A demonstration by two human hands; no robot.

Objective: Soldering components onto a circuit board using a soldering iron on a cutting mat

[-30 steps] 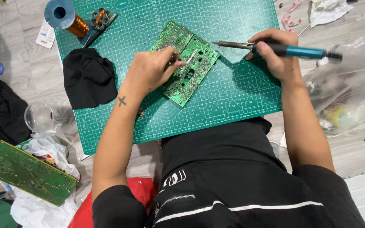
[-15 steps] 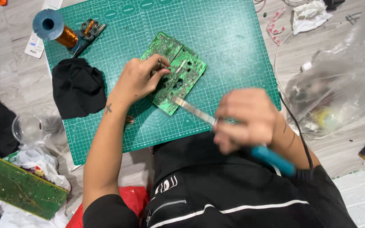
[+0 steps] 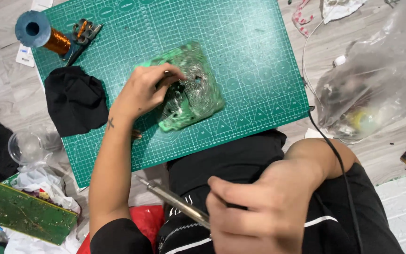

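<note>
Green fills most of the frame: at lower left a flat green circuit board (image 3: 22, 211) lies on crumpled white wrapping beside a small clear plastic cup (image 3: 25, 146) whose contents cannot be made out, and at upper left a blue spool of copper wire (image 3: 43, 35) and a black cloth (image 3: 76, 99) sit on the green gridded cutting mat (image 3: 250, 61). At centre the left hand (image 3: 144, 91) pinches the blurred green circuit board (image 3: 191, 89) on the mat, while lower down the right hand (image 3: 264, 211) is closed around a metal-tipped soldering iron (image 3: 175, 201) above the lap. At right, a crumpled clear plastic bag (image 3: 377, 70) holds something yellowish.
</note>
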